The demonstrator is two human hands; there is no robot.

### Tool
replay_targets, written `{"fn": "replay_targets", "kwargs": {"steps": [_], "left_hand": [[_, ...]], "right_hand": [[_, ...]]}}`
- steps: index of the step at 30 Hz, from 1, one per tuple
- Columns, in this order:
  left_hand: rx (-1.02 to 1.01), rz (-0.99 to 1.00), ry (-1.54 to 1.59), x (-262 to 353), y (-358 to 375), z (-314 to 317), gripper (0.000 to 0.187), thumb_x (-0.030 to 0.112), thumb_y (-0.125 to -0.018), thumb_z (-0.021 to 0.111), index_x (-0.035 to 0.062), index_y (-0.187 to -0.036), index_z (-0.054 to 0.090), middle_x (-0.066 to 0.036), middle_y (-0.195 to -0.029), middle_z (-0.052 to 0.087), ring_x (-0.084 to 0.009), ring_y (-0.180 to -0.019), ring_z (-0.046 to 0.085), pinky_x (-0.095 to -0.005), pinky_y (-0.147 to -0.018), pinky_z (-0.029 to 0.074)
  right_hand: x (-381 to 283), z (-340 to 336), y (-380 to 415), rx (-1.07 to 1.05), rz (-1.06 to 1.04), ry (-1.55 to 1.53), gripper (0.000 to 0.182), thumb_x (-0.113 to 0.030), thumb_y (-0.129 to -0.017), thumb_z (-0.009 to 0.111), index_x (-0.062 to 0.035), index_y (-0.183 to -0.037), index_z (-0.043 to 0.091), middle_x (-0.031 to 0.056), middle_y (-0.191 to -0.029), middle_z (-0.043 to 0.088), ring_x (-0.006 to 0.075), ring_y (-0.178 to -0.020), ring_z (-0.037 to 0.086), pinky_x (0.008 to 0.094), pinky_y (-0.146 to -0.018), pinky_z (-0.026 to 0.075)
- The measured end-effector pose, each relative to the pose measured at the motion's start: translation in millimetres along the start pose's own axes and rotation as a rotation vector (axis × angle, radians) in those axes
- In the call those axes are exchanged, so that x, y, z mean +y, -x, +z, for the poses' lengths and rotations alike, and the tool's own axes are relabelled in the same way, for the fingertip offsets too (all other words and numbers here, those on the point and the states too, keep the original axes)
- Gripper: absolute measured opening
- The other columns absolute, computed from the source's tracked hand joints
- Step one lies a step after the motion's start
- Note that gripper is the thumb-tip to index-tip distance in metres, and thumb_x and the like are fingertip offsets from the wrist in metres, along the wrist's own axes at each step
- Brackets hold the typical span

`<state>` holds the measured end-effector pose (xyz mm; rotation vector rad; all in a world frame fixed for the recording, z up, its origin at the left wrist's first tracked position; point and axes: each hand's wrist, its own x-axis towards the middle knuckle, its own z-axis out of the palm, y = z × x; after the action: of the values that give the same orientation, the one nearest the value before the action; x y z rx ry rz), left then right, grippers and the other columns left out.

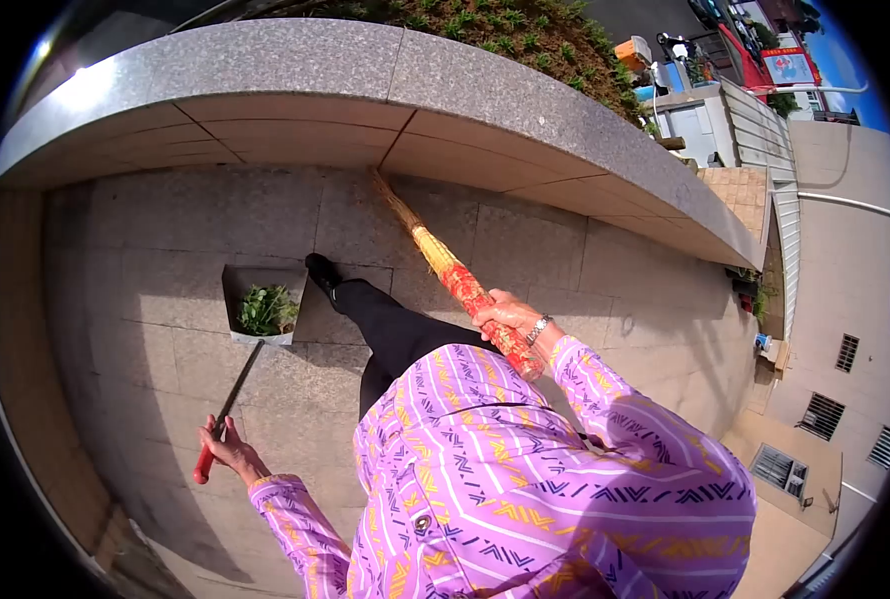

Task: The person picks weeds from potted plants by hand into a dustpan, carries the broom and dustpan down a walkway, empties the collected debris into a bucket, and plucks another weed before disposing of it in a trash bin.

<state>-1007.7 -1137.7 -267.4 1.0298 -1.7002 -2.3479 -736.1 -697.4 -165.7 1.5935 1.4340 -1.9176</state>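
My left hand (231,445) is closed around the handle of a long-handled dustpan (237,384), near its red grip. The dustpan's scoop rests on the pavement with a pile of green leaves (267,310) inside. My right hand (511,317) is wrapped round the red patterned handle of a straw broom (435,255), with a metal watch (538,329) on that wrist. The broom slants away from me, and its thin bristle tip reaches the foot of the low wall. Between dustpan and broom, my black shoe (322,272) stands on the paving.
A curved planter wall with a speckled granite top (295,62) runs ahead and round to the left. Behind it lies soil with small green plants (505,35). Stone paving (235,225) spreads around me. On the right stands a building with barred windows (822,416).
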Motion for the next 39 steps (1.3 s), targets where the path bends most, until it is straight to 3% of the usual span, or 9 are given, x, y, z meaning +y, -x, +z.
{"fn": "replay_targets", "kwargs": {"steps": [6, 11, 13, 15, 17, 19, 33, 38, 39], "left_hand": [[-0.015, 0.03, -0.009, 22.3, -8.7, 14.0, 0.035, 0.033, -0.08, 0.056, -0.0002, -0.085, 0.047, -0.014, -0.09, 0.055, -0.019, -0.073, 0.052, -0.0332, -0.063, 0.049], [-0.032, -0.072, -0.023, 31.0, -98.2, 32.9, 0.039, 0.035, -0.079, 0.057, -0.0024, -0.086, 0.047, -0.017, -0.09, 0.054, -0.02, -0.073, 0.052, -0.0339, -0.063, 0.05], [-0.062, -0.068, -0.042, 36.1, -117.7, 44.9, 0.04, 0.035, -0.078, 0.058, -0.0025, -0.086, 0.047, -0.017, -0.091, 0.054, -0.02, -0.073, 0.052, -0.0341, -0.063, 0.05], [-0.064, -0.068, -0.057, 43.0, -125.1, 58.5, 0.038, 0.034, -0.079, 0.057, -0.002, -0.087, 0.047, -0.017, -0.091, 0.054, -0.0198, -0.074, 0.052, -0.034, -0.064, 0.05], [-0.071, -0.021, -0.112, 50.3, -132.1, 75.6, 0.036, 0.033, -0.079, 0.056, -0.0011, -0.087, 0.047, -0.016, -0.09, 0.054, -0.0189, -0.074, 0.052, -0.0336, -0.064, 0.049], [-0.075, -0.016, -0.12, 48.8, -110.2, 78.4, 0.033, 0.032, -0.08, 0.056, 0.0012, -0.086, 0.046, -0.015, -0.09, 0.055, -0.0178, -0.076, 0.053, -0.0333, -0.065, 0.049], [-0.084, -0.03, -0.135, 74.1, -164.9, 111.2, 0.024, 0.024, -0.077, 0.06, 0.0044, -0.083, 0.048, -0.011, -0.085, 0.057, -0.017, -0.076, 0.055, -0.0293, -0.058, 0.051], [-0.116, -0.053, -0.141, 74.4, -195.9, 119.6, 0.023, 0.024, -0.077, 0.061, 0.0043, -0.08, 0.05, -0.01, -0.085, 0.057, -0.0155, -0.073, 0.055, -0.0278, -0.056, 0.051], [-0.104, -0.063, -0.155, 72.0, -202.1, 118.9, 0.023, 0.024, -0.077, 0.061, 0.0043, -0.08, 0.05, -0.01, -0.085, 0.057, -0.0155, -0.073, 0.055, -0.0278, -0.056, 0.051]], "right_hand": [[26.8, -27.5, -28.9, 0.183, 0.109, -0.21, 0.028, -0.001, -0.06, 0.062, 0.0, -0.081, 0.044, 0.0079, -0.065, 0.05, 0.0193, -0.047, 0.053, 0.0307, -0.041, 0.046], [1.1, 82.7, -116.6, 0.152, 0.087, -0.104, 0.032, -0.001, -0.058, 0.063, 0.0026, -0.083, 0.043, 0.0068, -0.066, 0.05, 0.0192, -0.053, 0.053, 0.0324, -0.05, 0.048], [-22.0, 141.9, -121.1, 0.287, -0.022, 0.118, 0.027, -0.005, -0.061, 0.064, 0.0016, -0.078, 0.044, 0.0089, -0.061, 0.05, 0.0199, -0.047, 0.053, 0.0322, -0.041, 0.047], [-63.3, 177.9, -117.1, -0.025, 0.065, 0.017, 0.036, -0.008, -0.061, 0.065, 0.0016, -0.082, 0.038, 0.0087, -0.061, 0.049, 0.02, -0.049, 0.054, 0.0335, -0.042, 0.046], [-85.1, 214.6, -123.4, -0.072, -0.025, 0.067, 0.043, -0.008, -0.061, 0.065, 0.0007, -0.086, 0.031, 0.0089, -0.062, 0.048, 0.0189, -0.049, 0.054, 0.0329, -0.042, 0.046], [-87.5, 217.1, -110.4, -0.064, -0.032, 0.285, 0.044, -0.009, -0.063, 0.064, -0.0022, -0.09, 0.03, 0.0098, -0.065, 0.048, 0.0162, -0.047, 0.053, 0.0302, -0.041, 0.045], [-68.2, 128.4, -20.8, 0.046, 0.125, 0.038, 0.031, -0.003, -0.063, 0.062, -0.0033, -0.086, 0.04, 0.0048, -0.063, 0.048, 0.0147, -0.045, 0.051, 0.0278, -0.04, 0.046], [-62.2, 152.2, -67.7, 0.113, 0.173, -0.014, 0.03, -0.005, -0.063, 0.062, -0.0016, -0.083, 0.04, 0.0078, -0.063, 0.049, 0.0191, -0.043, 0.052, 0.0307, -0.039, 0.046], [-75.7, 183.4, -70.3, 0.143, 0.159, 0.087, 0.018, -0.009, -0.064, 0.062, -0.0021, -0.069, 0.046, 0.0059, -0.055, 0.049, 0.0175, -0.043, 0.052, 0.0274, -0.04, 0.044]]}}
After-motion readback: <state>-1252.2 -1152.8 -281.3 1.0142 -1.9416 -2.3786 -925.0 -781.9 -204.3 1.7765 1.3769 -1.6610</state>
